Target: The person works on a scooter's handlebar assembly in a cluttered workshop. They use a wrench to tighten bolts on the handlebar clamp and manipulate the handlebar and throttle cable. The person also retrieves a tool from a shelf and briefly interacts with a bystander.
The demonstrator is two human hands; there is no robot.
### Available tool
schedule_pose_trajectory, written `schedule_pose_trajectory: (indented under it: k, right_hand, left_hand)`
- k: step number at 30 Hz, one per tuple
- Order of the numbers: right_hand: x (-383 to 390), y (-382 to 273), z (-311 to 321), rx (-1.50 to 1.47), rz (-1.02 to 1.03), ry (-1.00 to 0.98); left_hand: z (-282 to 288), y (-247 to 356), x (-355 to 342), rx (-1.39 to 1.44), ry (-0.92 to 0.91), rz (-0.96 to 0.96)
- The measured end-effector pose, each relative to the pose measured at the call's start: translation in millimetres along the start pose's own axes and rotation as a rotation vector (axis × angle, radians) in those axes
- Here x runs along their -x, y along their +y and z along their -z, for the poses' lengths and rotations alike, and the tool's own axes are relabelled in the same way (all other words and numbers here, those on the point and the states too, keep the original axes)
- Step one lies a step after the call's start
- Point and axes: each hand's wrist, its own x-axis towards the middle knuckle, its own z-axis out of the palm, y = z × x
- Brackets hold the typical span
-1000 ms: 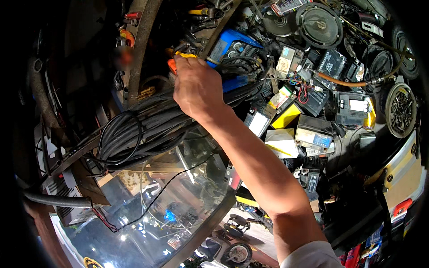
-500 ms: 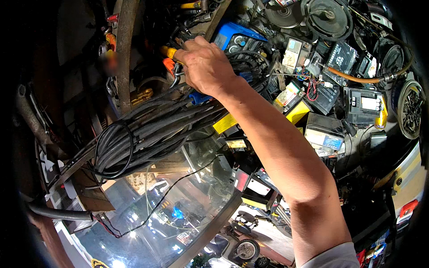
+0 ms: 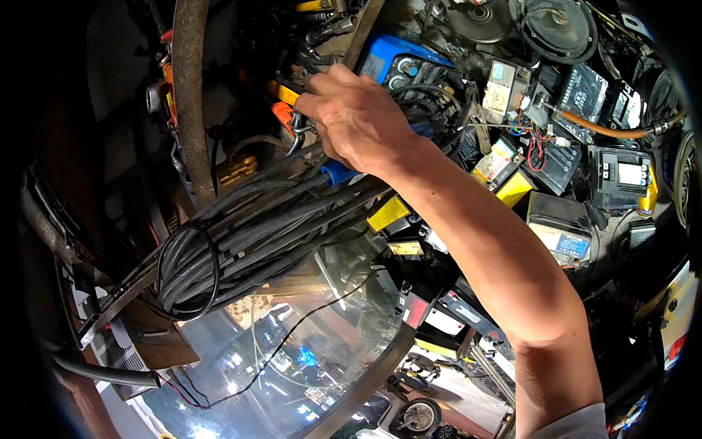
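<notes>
Head view. The right hand [image 3: 358, 121], reaching in from the lower right, has its back upward and its fingers bent; the fingertips are hidden, so how far it is open and whether it grips anything cannot be told. On the upper side, a worn strip [image 3: 364, 29] runs down toward the knuckles, with a blue box [image 3: 402, 60] just beside it. Farther left stands a curved brown bar [image 3: 191, 95]; a dark gap separates it from the fingers. Black cables [image 3: 241, 249] crowd the space below the hand, above a clear pane [image 3: 227, 369]. The tools lie immediately left of the fingers: a yellow handle [image 3: 284, 92] meeting their outline, contact uncertain; an orange handle [image 3: 281, 114] beneath it; and a shiny metal tool [image 3: 298, 130] near the thumb side.
</notes>
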Motion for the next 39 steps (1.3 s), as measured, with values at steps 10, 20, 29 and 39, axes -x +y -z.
schedule_pose_trajectory:
  k: [10, 20, 29, 39]
  right_hand:
    - [-6.2, -1.7, 8.9, 0.010, -0.032, -0.122]
    - [-9.0, -1.9, 6.7, 0.000, -0.056, -0.138]
    - [-12.2, -7.9, 10.0, 0.012, -0.046, -0.038]
    - [-22.1, -19.5, 18.2, 0.052, -0.096, -0.082]
  left_hand:
    - [24.2, -14.2, -18.3, -0.097, -0.003, -0.009]
    - [70.0, -26.1, -66.6, 0.078, -0.453, 0.126]
    - [-32.4, 0.6, 46.7, 0.128, -0.339, 0.114]
    - [-60.4, 5.0, 71.5, 0.195, -0.024, 0.249]
